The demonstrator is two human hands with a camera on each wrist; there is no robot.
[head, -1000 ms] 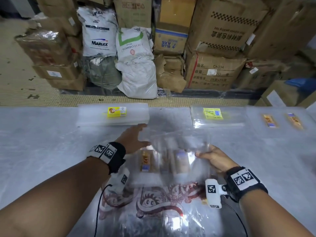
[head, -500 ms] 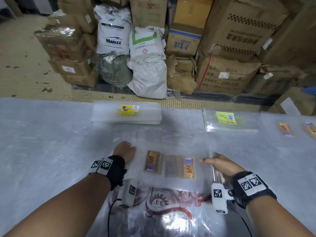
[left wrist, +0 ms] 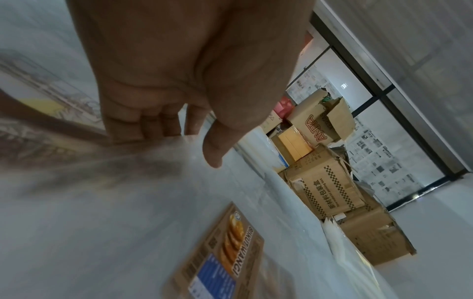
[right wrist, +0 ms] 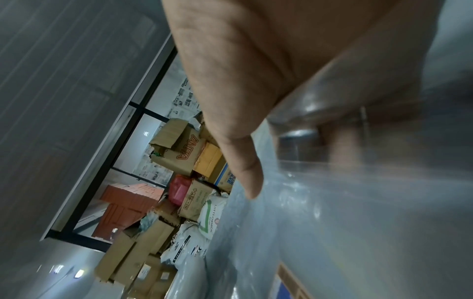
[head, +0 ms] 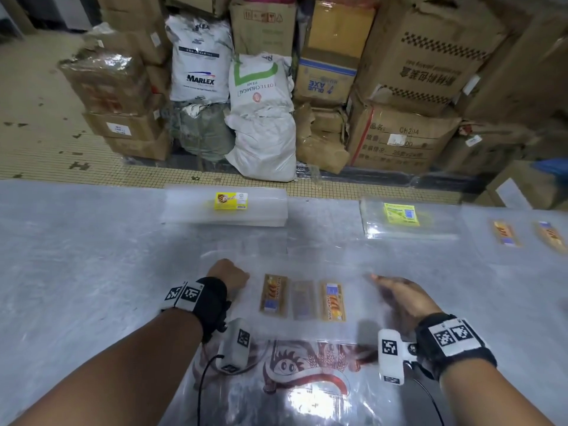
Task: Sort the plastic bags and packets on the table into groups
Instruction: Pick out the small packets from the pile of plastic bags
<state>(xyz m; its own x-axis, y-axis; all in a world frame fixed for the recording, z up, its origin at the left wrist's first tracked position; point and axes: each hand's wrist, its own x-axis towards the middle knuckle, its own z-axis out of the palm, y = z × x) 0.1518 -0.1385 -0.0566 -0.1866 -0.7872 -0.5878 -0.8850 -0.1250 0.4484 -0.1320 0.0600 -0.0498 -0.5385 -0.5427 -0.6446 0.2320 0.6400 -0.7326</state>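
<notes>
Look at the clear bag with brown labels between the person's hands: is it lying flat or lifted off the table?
Lying flat. The clear bag is spread on the table, its three labels facing up, with the left hand at one edge.

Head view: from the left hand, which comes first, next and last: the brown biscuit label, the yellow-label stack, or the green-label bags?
From the left hand:
1. Brown biscuit label, just right of it.
2. Yellow-label stack, beyond it, far edge.
3. Green-label bags, far right.

Table, grey: two clear bag stacks at far edge (yellow labels), brown-labelled bags centre, printed bag nearest.
</notes>
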